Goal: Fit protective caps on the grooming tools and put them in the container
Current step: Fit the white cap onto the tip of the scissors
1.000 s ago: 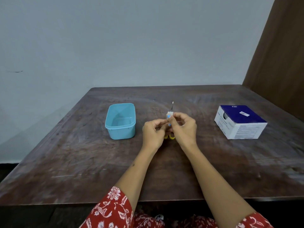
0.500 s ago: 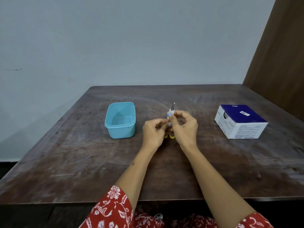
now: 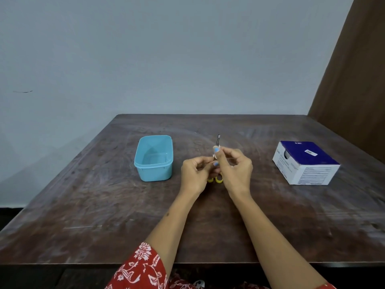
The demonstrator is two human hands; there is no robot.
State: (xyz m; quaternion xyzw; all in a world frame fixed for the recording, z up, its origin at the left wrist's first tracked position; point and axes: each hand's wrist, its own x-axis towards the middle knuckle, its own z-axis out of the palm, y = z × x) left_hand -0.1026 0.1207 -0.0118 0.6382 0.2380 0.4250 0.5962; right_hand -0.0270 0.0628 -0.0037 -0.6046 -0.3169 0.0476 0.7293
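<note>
Small scissors with yellow finger loops (image 3: 218,180) stand upright between my two hands at the table's centre. Their thin metal blades (image 3: 218,140) point up and away. My left hand (image 3: 194,174) grips the scissors low, near the loops. My right hand (image 3: 235,167) pinches a small clear white cap (image 3: 215,152) around the blades' lower part, with the blade tips bare above it. The light blue container (image 3: 154,158) sits open to the left of my hands and looks empty.
A white and dark blue cardboard box (image 3: 305,163) lies at the right of the brown wooden table (image 3: 208,226). A wall rises behind the table and a brown panel (image 3: 354,80) stands at the far right.
The cap has slid lower along the blades, so more bare metal shows above my fingers. Both hands stay in nearly the same place.
</note>
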